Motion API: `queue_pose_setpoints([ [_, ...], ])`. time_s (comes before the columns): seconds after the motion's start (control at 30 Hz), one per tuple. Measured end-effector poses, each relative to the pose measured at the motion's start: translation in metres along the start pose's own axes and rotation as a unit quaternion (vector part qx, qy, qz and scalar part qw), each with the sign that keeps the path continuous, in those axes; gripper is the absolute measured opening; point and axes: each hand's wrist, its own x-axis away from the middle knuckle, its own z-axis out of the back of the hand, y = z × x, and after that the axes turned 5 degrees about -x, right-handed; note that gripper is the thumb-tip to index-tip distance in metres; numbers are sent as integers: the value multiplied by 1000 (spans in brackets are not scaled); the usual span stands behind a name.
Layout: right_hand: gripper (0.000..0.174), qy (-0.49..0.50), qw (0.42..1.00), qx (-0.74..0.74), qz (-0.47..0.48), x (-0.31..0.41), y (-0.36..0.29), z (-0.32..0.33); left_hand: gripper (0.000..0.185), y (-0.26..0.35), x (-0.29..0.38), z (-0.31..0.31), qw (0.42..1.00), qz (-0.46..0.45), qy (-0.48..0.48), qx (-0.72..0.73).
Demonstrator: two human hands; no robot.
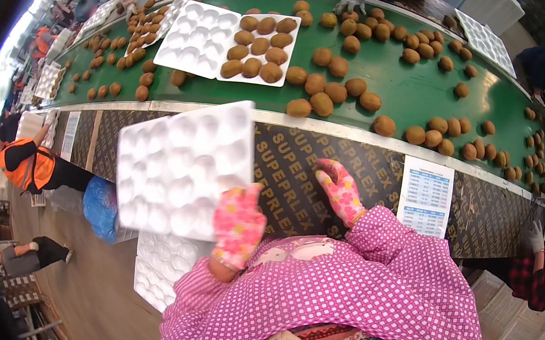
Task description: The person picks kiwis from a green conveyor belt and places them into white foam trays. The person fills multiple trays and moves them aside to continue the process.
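Note:
In the head view my left hand (240, 224), in a pink floral glove, grips the right edge of an empty white moulded fruit tray (184, 172), held tilted over the near ledge. My right hand (340, 188), gloved alike, rests over the printed black board (292, 172) with its fingers curled, holding nothing visible. Beyond, on the green conveyor belt (402, 94), lie two joined white tray halves, the left one (197, 35) empty and the right one with kiwifruit (260, 46) in its hollows. Loose kiwifruit (335, 92) lie to their right.
A printed sheet (425, 197) lies right of my right hand. More moulded trays (163, 263) stand low at the left, near a blue plastic bag (100, 208). A pale metal rail (337, 128) edges the belt. Co-workers stand across the belt and at both sides; one gloved hand (351, 0) touches fruit.

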Motion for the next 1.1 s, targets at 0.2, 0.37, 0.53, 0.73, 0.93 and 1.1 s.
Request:
queue_pose_setpoints([
  [0.2,54,69,979,134,-138,0,21,29,63,91,-17,-88,917,-184,-315,160],
  [0.37,36,134,936,307,-108,7,41,110,61,96,-15,-125,902,-227,-211,300],
  [0.53,40,172,913,337,-151,33,47,194,55,86,-88,-128,954,-211,-31,211],
  [0.73,53,256,893,366,-54,81,43,192,81,47,-244,-154,975,-177,-16,-133],
  [0.93,47,269,914,300,53,75,18,178,88,27,-335,-169,919,-269,-222,-185],
  [1.1,45,210,915,329,103,26,9,180,90,26,-310,-187,939,-216,-191,-189],
])
